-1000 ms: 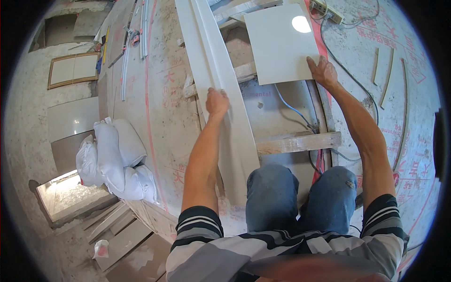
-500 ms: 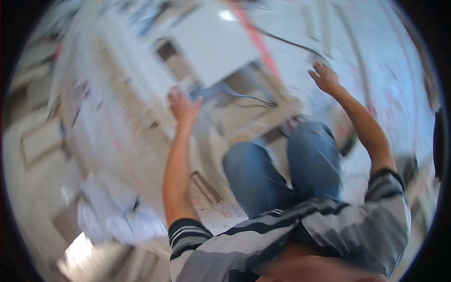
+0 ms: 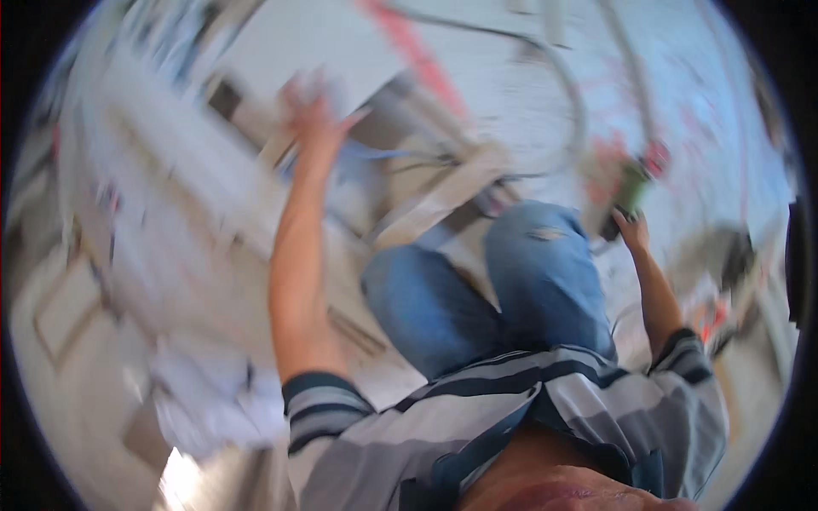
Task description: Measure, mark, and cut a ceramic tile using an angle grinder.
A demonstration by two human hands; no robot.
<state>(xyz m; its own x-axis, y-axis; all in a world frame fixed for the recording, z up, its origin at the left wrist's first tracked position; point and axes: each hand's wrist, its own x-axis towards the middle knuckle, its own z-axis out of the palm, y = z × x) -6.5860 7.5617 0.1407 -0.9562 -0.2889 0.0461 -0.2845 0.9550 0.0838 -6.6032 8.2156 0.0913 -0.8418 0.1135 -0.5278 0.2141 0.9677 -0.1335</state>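
Shirt: nearest of all, a striped grey and dark shirt (image 3: 545,400) fills the bottom of the view, its sleeves reaching to the elbows.
Knees: just beyond, two knees in blue jeans (image 3: 503,272), the person crouched over the floor.
Right hand: the right hand (image 3: 632,228) is out to the side of the right knee, fingers wrapped around the lower end of a green, bottle-like tool (image 3: 629,189) with a red tip; the blur hides what kind of tool it is.
Left hand: the left hand (image 3: 317,119) is stretched far forward, fingers spread, lying on or against the near edge of a large white tile (image 3: 315,43); I cannot tell whether it grips the tile or only touches it.
Tile: it lies flat at the far end of the floor, above the left hand, tilted in the frame.
Boards: pale wooden strips (image 3: 443,200) cross the floor between the left arm and the knees.
Cable: a grey hose or cable (image 3: 562,94) loops over the floor past the right knee.
Bags: white sacks (image 3: 213,400) sit low on the left, beside the left elbow.
Floor: pale, with red marks (image 3: 426,68); everything is smeared by motion.
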